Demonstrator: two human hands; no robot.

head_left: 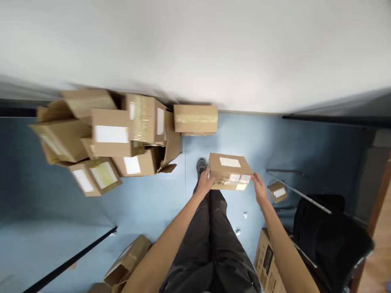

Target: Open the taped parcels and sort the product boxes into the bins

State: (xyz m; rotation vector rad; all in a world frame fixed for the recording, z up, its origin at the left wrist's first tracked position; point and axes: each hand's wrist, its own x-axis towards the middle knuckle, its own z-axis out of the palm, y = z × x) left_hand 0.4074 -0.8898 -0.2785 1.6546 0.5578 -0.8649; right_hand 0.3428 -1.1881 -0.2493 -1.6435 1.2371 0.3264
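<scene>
A taped cardboard box [229, 167] with white labels is held out in front of my legs, above the blue floor. My left hand [205, 182] grips its left end, and my right hand [259, 188] has its fingers against the right end. The far sides of the box, where some fingertips rest, are hidden. Just beyond my left hand, one grey shoe [201, 164] shows on the floor.
Several cardboard boxes [110, 132] are heaped at the left by the white wall [195, 53]. Another box [195, 119] stands at the wall's foot. To the right are a small box [277, 192] and a black chair [326, 236]. A black pole [73, 258] lies lower left.
</scene>
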